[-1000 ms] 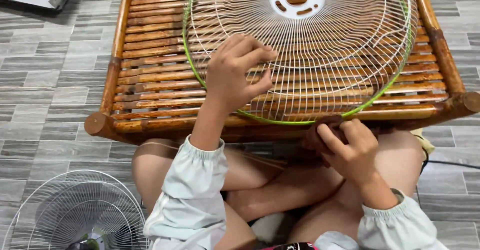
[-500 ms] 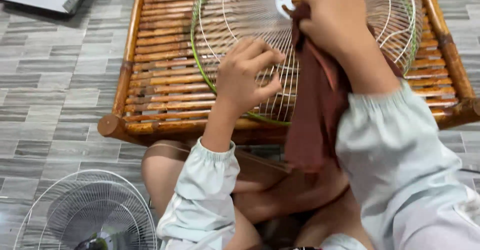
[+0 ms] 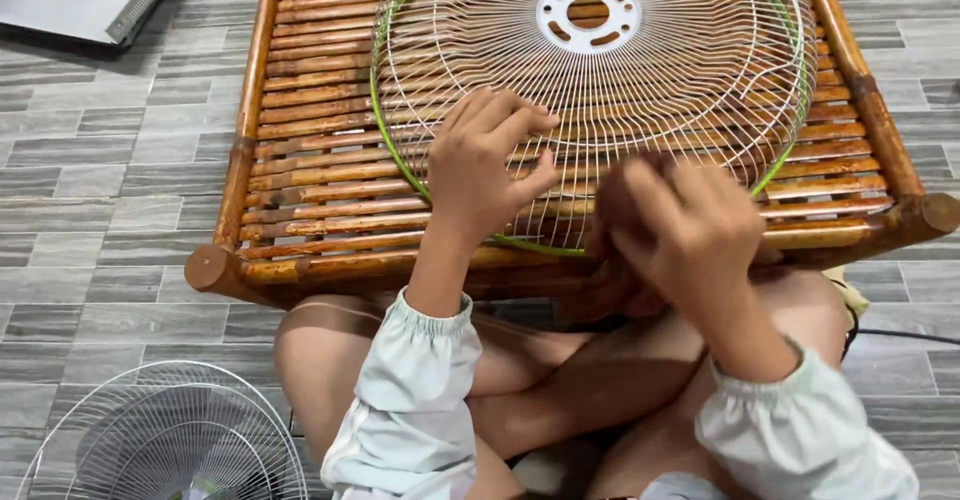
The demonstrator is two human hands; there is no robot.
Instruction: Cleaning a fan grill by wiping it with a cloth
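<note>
My left hand (image 3: 490, 165) rests on the near part of the wire fan guard (image 3: 600, 90), fingers curled down onto the wires and thumb spread toward the right; it presses the guard rather than closing around it, much as it did half a second ago. Far left, a grey flat panel (image 3: 85, 0) lies on the grey tiled floor (image 3: 110, 210), and at the lower left a second, white fan guard (image 3: 165, 440) stands on the tiles, more of it cut off by the frame edge than before. The guard I am working on, white wire with a green rim and a white hub plate (image 3: 588, 15), lies flat on the slatted bamboo table (image 3: 300, 160), its near edge reaching almost to the table's front rail. To the right, my right hand (image 3: 690, 225) is motion-blurred at the guard's near rim, fingers bunched around a dark reddish-brown cloth (image 3: 615, 210); how tightly it grips I cannot tell exactly, but the cloth is gathered inside the fist. Half a second ago this hand was up at the hub with the cloth hanging down from it; it has since come down to the near edge, leaving the hub plate uncovered. My pale sleeves (image 3: 410, 400) and crossed legs fill the foreground.
</note>
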